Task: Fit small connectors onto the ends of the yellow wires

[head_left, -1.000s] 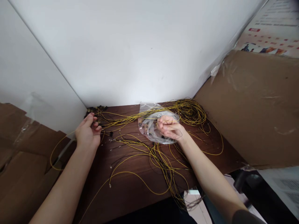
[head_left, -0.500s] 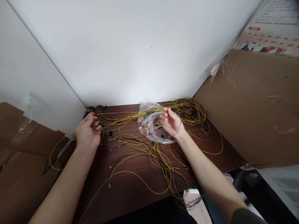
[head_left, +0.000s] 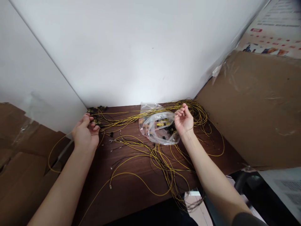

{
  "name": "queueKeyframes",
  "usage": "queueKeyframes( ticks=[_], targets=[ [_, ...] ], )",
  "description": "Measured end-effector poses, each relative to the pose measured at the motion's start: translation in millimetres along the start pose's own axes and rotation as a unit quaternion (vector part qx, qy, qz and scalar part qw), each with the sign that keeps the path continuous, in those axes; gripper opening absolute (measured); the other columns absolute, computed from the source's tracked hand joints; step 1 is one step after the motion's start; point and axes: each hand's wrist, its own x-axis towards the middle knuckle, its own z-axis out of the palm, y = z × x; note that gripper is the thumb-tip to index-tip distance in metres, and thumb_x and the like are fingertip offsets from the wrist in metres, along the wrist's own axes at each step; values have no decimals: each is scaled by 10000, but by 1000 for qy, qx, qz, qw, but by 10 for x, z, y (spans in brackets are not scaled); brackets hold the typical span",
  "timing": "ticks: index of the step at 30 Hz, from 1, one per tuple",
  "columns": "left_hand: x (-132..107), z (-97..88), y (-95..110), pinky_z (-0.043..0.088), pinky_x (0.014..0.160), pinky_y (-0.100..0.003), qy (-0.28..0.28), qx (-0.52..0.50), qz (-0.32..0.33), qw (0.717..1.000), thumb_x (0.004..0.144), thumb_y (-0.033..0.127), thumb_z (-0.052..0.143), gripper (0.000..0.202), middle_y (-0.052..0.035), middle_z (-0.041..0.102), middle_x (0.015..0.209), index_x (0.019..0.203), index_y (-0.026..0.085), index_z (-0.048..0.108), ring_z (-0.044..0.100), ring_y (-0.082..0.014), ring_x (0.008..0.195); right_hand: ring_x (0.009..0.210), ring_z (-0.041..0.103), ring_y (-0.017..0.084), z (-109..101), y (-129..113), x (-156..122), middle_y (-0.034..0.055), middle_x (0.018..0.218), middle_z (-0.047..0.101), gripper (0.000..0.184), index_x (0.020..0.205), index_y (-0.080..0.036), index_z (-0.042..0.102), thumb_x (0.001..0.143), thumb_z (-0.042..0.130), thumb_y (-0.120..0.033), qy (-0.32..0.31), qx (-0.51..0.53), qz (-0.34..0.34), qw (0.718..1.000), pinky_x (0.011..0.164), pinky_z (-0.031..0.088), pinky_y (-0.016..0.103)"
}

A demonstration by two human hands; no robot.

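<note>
1. A printed sheet (head_left: 274,35) above the right-hand cardboard is showing rows of lettering, too blurred to read.
2. Its red label (head_left: 256,30) is bearing illegible characters.
3. The lower-right pale sheet (head_left: 285,177) is carrying unreadable grey print.

Two hands (head_left: 86,131) (head_left: 184,123), one clear bag (head_left: 155,128), one tabletop (head_left: 127,196), wires (head_left: 131,120) beyond counting

Upper bundle (head_left: 131,120): thin yellow wires with some black, running roughly parallel along the rear of the bench (head_left: 138,191). Right end gathered in a loose, tangled coil (head_left: 201,114); black connectors (head_left: 100,109) clustered at the left end. One yellow loop (head_left: 49,157) bows outward beside the left hand (head_left: 86,131). Lower group (head_left: 162,158): yellow and black wires, splayed, crossing, small bright tips at left; opposite portion over the front edge.
</note>
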Motion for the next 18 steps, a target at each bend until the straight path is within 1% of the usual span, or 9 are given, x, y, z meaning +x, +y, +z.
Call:
queueKeyframes(
  ticks=[3,7,9,11,14,16,17,18],
  targets=[
    [4,-4,10,242,336,-133,13,1,4,1000,767,95,590,54,51,503,547,722,123,581,378,-23,385,535,518,12,-54,-58,35,-71,598,549,54,794,-207,593,802,590,-154,8,44,2,999,513,485,109],
    [-8,6,16,238,331,-132,20,0,-1,1000,792,80,548,90,47,502,536,716,119,575,374,-24,380,620,575,26,-101,-89,65,-58,677,616,154,819,-217,602,810,534,-79,29,86,0,996,567,522,133],
    [-6,6,15,241,332,-135,21,-1,-4,1000,800,75,532,103,45,502,535,717,116,575,375,-27,381,627,581,40,-110,-85,68,-50,694,628,168,818,-221,610,825,509,-87,34,93,5,995,569,530,156],
    [2,-1,9,240,335,-137,23,5,-5,1000,798,74,529,98,45,503,537,724,115,578,379,-28,384,616,576,40,-108,-74,62,-51,685,622,152,819,-223,617,842,503,-124,27,96,27,995,568,523,157],
    [11,-6,-11,242,343,-137,16,34,0,999,773,71,541,75,41,517,556,736,112,591,393,-27,395,630,576,28,-78,-51,36,-55,695,613,107,824,-233,618,844,527,-180,7,76,61,995,577,506,139],
    [1,5,-31,246,351,-143,6,65,11,998,767,107,552,65,29,530,572,723,109,599,405,-32,406,676,589,32,-43,-33,13,-45,744,625,90,823,-236,617,837,540,-191,-1,42,67,997,586,506,141],
    [-10,15,-42,246,354,-149,1,82,20,996,777,147,548,106,21,527,567,692,107,595,408,-39,413,699,594,35,-23,-24,0,-39,771,631,89,824,-232,619,834,542,-189,-5,25,67,997,590,506,141],
    [-24,26,-54,242,357,-158,-4,96,30,995,796,199,530,189,15,510,545,639,108,582,403,-46,415,713,596,37,-3,-13,-12,-32,788,634,90,829,-224,622,831,542,-182,-12,11,67,998,592,506,138]
  ],
)
